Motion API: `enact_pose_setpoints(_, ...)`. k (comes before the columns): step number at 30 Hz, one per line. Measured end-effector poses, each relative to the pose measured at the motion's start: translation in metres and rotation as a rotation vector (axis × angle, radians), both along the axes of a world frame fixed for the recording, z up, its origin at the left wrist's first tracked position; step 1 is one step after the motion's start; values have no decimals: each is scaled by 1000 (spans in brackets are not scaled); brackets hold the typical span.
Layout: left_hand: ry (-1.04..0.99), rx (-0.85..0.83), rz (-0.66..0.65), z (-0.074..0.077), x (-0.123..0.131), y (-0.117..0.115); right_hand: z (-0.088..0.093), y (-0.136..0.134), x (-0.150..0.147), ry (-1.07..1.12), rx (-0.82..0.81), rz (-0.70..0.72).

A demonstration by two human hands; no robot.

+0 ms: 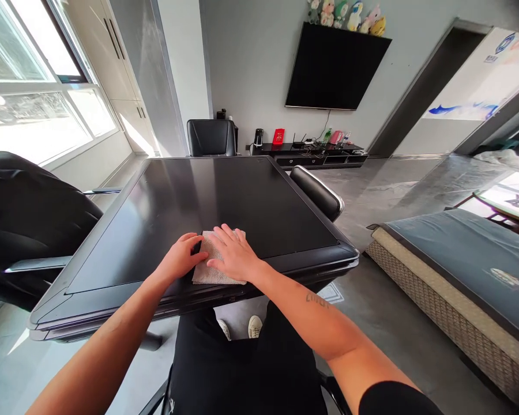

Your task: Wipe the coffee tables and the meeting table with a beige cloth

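A folded beige cloth (220,275) lies flat near the front edge of the black table (185,196). My right hand (233,253) rests palm down on it, fingers spread. At the cloth's left edge is my left hand (184,253), its thumb and fingers apart with a dark gap between them. The left thumb reaches onto the cloth, and the fingertips come close to its upper left corner. Neither hand has its fingers wrapped round anything.
Black chairs stand at the table's left (30,213), far side (211,138) and right (318,190). A mattress (462,242) lies to the right. Beyond the table are a low black TV stand (294,160) with small items and a wall-mounted television (335,69).
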State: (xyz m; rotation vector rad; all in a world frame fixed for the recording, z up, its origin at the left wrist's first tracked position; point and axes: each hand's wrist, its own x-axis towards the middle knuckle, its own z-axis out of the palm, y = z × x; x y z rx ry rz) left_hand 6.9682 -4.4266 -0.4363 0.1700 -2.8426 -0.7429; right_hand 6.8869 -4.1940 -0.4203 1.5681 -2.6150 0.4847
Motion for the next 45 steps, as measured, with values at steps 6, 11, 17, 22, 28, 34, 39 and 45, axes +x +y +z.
enact_pose_setpoints(6, 26, -358, -36, -14, 24, 4, -22, -8, -8, 5, 102, -34)
enact_pose_setpoints(11, 108, -453, -229, -20, 38, 12, -23, -7, -7, 17, 73, -17)
enact_pose_setpoints(17, 106, -505, -324, -30, 47, 23, -25, -4, -18, -23, -36, 47)
enact_pose_setpoints(22, 167, -443, -408, -21, 65, 31, -28, 55, -18, 43, -224, 372)
enact_pose_setpoints(28, 265, -412, -401, -28, 78, 37, -44, 98, -5, 287, -58, 429)
enact_pose_setpoints(34, 266, -416, -344, -29, 71, 46, -44, 92, -8, 222, -188, 438)
enact_pose_setpoints(39, 243, -407, -304, -28, 64, 51, -20, 87, -10, 208, -311, 392)
enact_pose_setpoints(45, 289, -224, -277, 16, 68, 50, 36, 90, -11, 49, -481, 347)
